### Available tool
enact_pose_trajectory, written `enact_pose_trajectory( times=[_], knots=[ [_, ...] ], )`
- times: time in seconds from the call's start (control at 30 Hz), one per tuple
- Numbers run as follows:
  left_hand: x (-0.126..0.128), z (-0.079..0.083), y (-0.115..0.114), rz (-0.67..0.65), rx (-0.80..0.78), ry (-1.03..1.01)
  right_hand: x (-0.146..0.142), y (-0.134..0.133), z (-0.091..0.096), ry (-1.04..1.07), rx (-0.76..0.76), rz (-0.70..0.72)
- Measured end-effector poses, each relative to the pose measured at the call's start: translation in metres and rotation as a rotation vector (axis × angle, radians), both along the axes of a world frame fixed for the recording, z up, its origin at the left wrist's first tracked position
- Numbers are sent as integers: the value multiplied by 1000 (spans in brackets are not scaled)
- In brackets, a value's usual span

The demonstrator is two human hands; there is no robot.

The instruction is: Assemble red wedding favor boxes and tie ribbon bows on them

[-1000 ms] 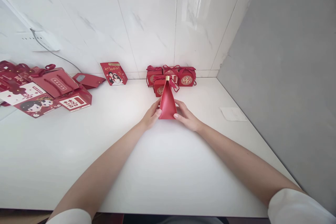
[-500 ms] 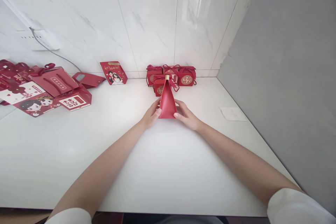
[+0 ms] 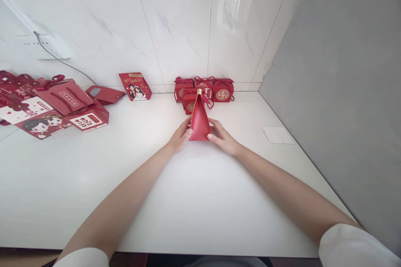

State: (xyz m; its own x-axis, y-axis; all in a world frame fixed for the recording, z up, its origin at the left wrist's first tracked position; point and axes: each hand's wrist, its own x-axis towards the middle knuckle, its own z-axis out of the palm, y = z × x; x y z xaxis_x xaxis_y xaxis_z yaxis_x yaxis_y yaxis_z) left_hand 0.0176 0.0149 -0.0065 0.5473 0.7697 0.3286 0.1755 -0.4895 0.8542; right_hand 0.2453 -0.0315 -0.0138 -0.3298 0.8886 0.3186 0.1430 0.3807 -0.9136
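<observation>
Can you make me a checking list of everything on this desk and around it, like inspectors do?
Surface: white table, smooth and glossy.
Job's things: red pointed box with a gold tip, standing upright on the table.
Clutter: small ribboned boxes clustered behind it; pile of red cartons far left; picture card leaning on the wall; paper scrap at the right.
Grips: left hand and right hand hold the box's lower sides, one on each side.
Cables: grey cable running from a white wall plug, left.
Surroundings: white marbled tiles behind, grey wall right.
</observation>
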Motion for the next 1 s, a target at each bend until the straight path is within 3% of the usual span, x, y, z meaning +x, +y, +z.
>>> enact_pose_trajectory(
  times=[1.0],
  knots=[
    [0, 1, 0, 4, -15, -1, 0, 1, -2, -3, -6, 4]
  ],
)
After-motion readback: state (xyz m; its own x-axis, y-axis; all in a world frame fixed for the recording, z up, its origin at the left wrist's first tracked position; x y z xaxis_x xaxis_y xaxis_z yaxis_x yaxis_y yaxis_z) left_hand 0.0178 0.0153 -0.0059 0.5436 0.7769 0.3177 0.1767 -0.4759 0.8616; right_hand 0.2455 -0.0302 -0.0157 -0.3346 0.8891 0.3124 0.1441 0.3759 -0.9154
